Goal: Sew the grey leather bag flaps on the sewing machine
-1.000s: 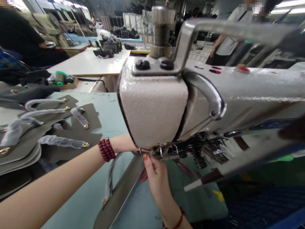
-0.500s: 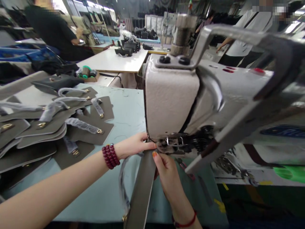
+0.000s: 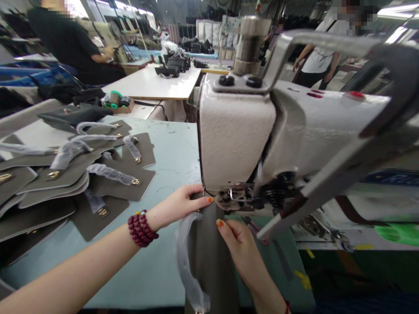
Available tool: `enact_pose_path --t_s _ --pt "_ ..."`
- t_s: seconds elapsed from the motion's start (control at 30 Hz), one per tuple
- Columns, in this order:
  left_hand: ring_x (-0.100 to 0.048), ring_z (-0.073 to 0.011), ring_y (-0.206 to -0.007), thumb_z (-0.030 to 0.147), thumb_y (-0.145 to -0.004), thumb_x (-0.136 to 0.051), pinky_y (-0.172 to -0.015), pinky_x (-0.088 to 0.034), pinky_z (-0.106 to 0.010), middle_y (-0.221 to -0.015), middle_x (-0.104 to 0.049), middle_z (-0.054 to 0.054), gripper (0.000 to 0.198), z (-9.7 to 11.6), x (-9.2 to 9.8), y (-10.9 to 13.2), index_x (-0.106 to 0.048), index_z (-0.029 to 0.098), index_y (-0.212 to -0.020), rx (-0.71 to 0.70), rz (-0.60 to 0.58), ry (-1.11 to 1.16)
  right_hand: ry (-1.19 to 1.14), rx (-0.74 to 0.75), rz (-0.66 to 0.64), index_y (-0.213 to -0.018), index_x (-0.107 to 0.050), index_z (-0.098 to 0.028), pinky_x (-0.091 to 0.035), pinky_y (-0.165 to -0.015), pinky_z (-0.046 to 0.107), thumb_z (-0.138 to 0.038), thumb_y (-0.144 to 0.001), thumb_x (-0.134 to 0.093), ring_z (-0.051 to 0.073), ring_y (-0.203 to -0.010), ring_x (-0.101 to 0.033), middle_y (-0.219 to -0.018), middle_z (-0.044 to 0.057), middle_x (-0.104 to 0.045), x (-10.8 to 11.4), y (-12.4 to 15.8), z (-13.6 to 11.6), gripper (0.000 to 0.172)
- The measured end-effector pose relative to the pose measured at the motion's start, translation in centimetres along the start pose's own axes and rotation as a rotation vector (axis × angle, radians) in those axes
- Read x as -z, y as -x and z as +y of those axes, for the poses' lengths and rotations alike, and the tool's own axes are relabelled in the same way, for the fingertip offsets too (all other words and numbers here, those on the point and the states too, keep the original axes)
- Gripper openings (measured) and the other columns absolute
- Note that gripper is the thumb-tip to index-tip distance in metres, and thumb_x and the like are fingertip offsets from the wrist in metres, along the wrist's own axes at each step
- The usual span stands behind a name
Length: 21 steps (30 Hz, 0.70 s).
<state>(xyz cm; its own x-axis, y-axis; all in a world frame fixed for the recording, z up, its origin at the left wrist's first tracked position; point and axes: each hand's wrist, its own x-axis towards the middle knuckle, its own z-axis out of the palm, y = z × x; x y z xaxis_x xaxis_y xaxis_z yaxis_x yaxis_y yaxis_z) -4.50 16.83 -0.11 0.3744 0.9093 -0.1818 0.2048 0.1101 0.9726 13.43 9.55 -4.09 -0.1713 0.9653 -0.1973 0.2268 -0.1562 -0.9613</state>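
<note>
Grey leather strip (image 3: 212, 257): top hidden under cream sewing machine head (image 3: 235, 135), bottom overhangs green surface (image 3: 163, 148). Left hand (image 3: 178, 205) fingers pinch it; right hand (image 3: 240, 244) grip unclear.

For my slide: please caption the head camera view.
Left hand and right hand hold a grey strip under the sewing machine, beside stacked pieces.

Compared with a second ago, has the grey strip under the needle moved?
Yes. Against the sewing machine head, the grey strip has swung its near end rightward, now running nearly straight toward the camera.
</note>
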Motion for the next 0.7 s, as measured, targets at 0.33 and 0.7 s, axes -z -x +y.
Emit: enact_pose_path --t_s 0.33,0.7 --pt "-0.050 -0.0250 -0.122 0.037 -0.084 -0.055 -0.101 -0.039 -0.036 -0.134 -0.054 -0.005 0.057 -5.3 -0.5 5.3 -0.041 0.025 -0.138 0.083 0.352 0.119 0.052 -0.044 0.042 -0.057 -0.032 -0.019 -0.021 -0.049 0.024 -0.050 -0.090 -0.044 0.010 -0.055 -0.028 -0.057 -0.004 -0.027 -0.9 2.3 1.1 0.047" --pt "-0.046 -0.0347 -0.124 0.052 -0.072 -0.065 -0.108 -0.028 -0.044 -0.122 -0.061 -0.014 0.045 -4.1 -3.5 2.2 -0.065 0.017 -0.100 0.006 0.417 -0.031 0.224 0.078 0.296 -0.111 -0.061 -0.024 -0.049 -0.065 0.032 -0.051 -0.091 -0.044 0.023 -0.080 -0.064 -0.099 0.011 -0.068 6.6 7.8 -0.7 0.038"
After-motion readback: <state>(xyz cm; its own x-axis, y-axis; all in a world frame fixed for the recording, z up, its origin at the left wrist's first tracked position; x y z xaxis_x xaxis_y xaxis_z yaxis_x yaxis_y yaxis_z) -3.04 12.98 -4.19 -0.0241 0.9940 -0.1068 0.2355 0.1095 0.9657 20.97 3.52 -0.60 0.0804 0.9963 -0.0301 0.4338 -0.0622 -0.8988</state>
